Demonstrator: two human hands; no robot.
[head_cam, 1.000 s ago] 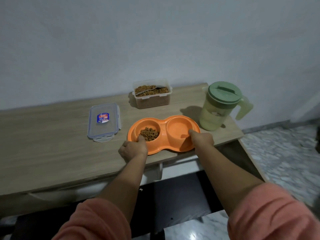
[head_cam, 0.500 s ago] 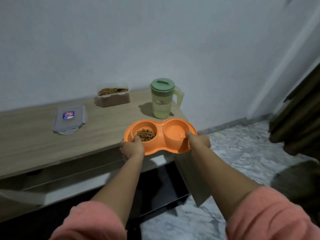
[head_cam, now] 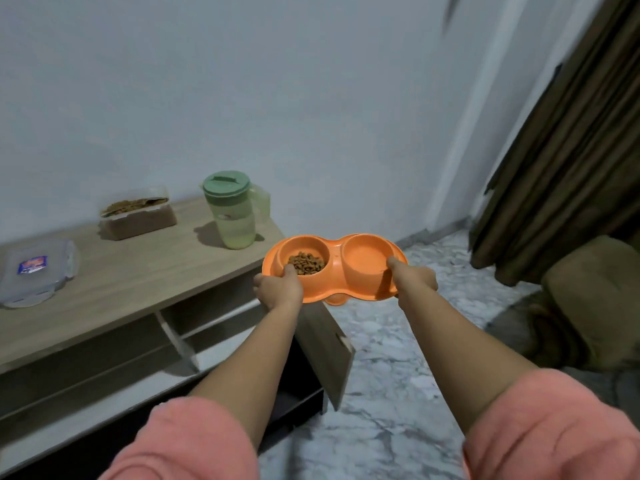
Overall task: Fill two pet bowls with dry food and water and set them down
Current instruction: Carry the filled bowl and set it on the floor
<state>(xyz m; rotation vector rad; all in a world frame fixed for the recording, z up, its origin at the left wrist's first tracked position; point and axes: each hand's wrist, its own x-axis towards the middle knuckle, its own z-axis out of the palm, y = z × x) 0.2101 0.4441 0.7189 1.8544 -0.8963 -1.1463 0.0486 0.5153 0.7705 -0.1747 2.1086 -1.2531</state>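
Note:
An orange double pet bowl [head_cam: 334, 252] hangs in the air past the right end of the wooden table [head_cam: 138, 282], above the marble floor. Its left cup holds brown dry food [head_cam: 306, 263]; its right cup holds water [head_cam: 367, 258]. My left hand [head_cam: 278, 289] grips the near left rim, thumb on top. My right hand [head_cam: 414, 278] grips the near right rim. On the table stand a green-lidded pitcher [head_cam: 233, 211] and an open container of dry food [head_cam: 136, 214].
A clear container lid [head_cam: 34, 270] lies at the table's left. Shelves sit under the tabletop, with a side panel [head_cam: 325, 348] jutting out below the bowl. Marble floor [head_cam: 398, 375] spreads to the right. A brown curtain [head_cam: 568, 150] and brown cushion [head_cam: 588, 299] stand at right.
Both hands have lifted the double bowl off the table and carried it right, beyond the table's end. The view has swung right, showing the curtain and more floor.

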